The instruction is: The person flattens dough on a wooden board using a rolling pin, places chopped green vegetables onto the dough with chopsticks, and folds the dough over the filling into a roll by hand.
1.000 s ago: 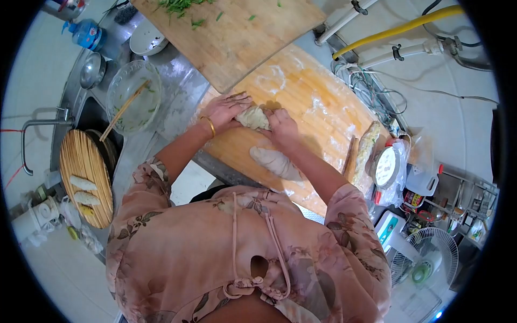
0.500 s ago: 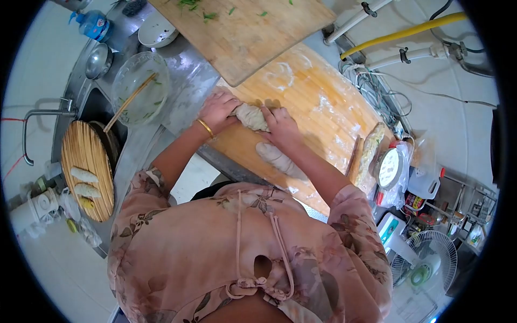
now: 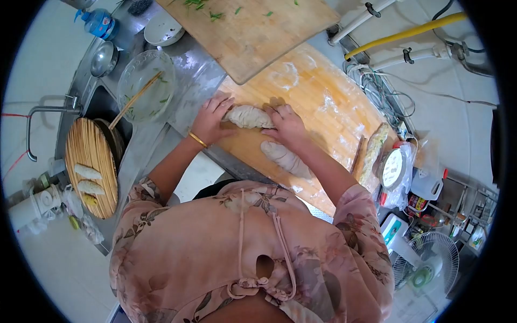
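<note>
A pale, wrinkled dough roll (image 3: 247,117) lies on the floured wooden board (image 3: 344,129). At its left end is my left hand (image 3: 214,119), thumb and fingers apart, with a gold bangle at the wrist. My right hand (image 3: 287,126) bends its fingers round the roll's right end. Nearer my body, partly beneath my right forearm, rests a second smooth dough piece (image 3: 285,158). A long roll with green bits (image 3: 373,153) and a wooden rolling pin (image 3: 358,156) lie at the board's right end.
A cutting board with chopped greens (image 3: 253,32) overlaps the far edge. To the left are a glass bowl with chopsticks (image 3: 146,86), a metal bowl (image 3: 104,59) and a round wooden lid (image 3: 81,156) bearing shaped dough. A flour bowl (image 3: 391,168) stands right.
My left hand has opened and slid back off the roll's left end, uncovering more of it. The roll looks longer. The whole view has shifted slightly.
</note>
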Motion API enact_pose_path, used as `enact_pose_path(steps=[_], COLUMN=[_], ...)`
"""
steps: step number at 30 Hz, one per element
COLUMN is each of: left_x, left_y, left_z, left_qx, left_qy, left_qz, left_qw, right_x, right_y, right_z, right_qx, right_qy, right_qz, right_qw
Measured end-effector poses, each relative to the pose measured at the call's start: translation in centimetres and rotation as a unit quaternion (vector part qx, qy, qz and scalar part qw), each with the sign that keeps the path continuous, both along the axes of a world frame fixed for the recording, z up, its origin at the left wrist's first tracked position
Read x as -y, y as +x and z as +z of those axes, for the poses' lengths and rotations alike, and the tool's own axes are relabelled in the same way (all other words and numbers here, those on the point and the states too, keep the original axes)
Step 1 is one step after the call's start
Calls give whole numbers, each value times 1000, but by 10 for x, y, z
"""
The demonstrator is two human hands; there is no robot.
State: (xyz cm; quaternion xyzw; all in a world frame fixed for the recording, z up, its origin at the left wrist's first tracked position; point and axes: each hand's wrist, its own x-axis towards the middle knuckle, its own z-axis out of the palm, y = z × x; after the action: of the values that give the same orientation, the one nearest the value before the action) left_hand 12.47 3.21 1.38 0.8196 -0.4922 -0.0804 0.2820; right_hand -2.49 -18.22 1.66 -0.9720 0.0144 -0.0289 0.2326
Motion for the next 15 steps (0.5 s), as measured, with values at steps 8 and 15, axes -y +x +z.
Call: enact_pose_path(steps=[8, 15], left_x=[10, 20], left_y=[-6, -28], left_z=[-49, -18], left_qx=[-38, -29], left_qy=[-89, -32], left_qz=[-84, -82], left_qw=[992, 996], right_x=[-13, 2], right_y=[1, -18], right_z=[-17, 7], right_qx=[-2, -42], right_qy=[49, 21], right_qz=[7, 9], right_qw=[999, 999])
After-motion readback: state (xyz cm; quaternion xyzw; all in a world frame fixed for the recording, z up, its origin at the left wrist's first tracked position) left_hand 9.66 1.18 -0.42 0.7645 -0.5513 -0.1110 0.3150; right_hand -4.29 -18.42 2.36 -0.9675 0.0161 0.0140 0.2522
